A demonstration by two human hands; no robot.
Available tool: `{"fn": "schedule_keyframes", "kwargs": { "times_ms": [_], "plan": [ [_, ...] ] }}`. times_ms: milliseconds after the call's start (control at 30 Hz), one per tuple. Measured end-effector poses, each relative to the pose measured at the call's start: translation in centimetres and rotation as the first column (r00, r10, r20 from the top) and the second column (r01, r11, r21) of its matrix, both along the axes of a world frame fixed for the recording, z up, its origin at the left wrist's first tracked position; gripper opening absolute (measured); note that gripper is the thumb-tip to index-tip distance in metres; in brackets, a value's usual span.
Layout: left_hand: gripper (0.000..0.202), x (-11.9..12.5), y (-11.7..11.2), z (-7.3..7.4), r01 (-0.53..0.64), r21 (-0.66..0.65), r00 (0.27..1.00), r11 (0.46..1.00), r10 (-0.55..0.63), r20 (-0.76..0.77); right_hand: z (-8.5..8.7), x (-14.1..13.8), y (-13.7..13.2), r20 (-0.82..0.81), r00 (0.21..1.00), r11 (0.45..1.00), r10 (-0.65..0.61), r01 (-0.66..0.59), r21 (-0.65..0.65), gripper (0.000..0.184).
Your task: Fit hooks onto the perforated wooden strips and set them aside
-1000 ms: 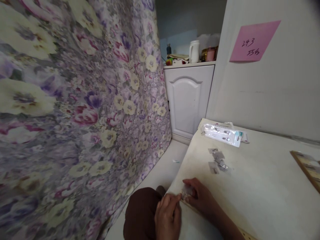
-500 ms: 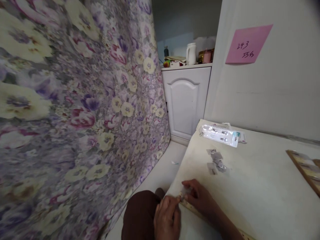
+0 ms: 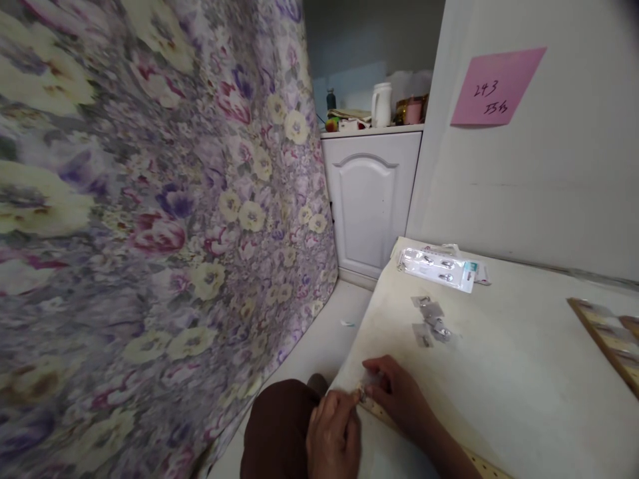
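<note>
My left hand (image 3: 333, 432) is at the table's near-left edge, fingers curled, its index fingertip pressed against a small clear adhesive hook (image 3: 362, 395) with a shiny metal part. On the other side of this hook is my right hand (image 3: 399, 398). Its thumb touches the hook while the index finger arches above; fingers partly hide the piece. A tan board with holes (image 3: 378, 412) lies beneath, running under my right forearm. Beyond the hands, several clear squares with metal hooks (image 3: 432, 320) lie in a loose cluster on the white table (image 3: 504, 372).
A clear blister pack (image 3: 436, 269) with metal hooks lies at the table's far edge. A wooden-edged board (image 3: 599, 346) is at the right. Floral curtain (image 3: 200, 233) hangs at the left; a white cabinet (image 3: 377, 206) stands behind. A pink note (image 3: 498, 86) is on the wall.
The view has shifted very slightly. Both hands stay around the small hook with hardly any movement, and the things on the table lie as before.
</note>
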State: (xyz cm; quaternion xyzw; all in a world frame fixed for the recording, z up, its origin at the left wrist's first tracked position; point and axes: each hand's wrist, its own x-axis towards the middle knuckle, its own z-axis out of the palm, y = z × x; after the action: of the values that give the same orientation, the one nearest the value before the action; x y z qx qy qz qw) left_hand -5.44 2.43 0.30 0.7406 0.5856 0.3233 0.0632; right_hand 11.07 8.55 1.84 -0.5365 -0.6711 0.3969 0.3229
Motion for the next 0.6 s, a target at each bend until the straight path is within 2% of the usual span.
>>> {"fn": "schedule_keyframes", "kwargs": {
  "times_ms": [133, 433, 600],
  "plan": [
    [0.037, -0.01, -0.04, 0.12, 0.002, -0.016, 1.0, 1.0, -0.002, -0.008, -0.12, -0.13, 0.07, 0.022, 1.0, 1.0, -0.011, 0.011, 0.02, 0.035],
    [0.037, 0.13, -0.03, 0.11, 0.005, -0.037, 1.0, 0.999, -0.005, -0.015, -0.35, -0.39, 0.46, -0.038, 0.998, 0.997, -0.046, 0.043, -0.069, 0.045],
    [0.034, 0.05, -0.02, 0.28, 0.01, -0.037, 1.0, 0.999, -0.01, -0.022, -0.46, -0.37, 0.46, -0.035, 0.998, 0.997, -0.056, 0.054, -0.06, 0.045]
  ]
}}
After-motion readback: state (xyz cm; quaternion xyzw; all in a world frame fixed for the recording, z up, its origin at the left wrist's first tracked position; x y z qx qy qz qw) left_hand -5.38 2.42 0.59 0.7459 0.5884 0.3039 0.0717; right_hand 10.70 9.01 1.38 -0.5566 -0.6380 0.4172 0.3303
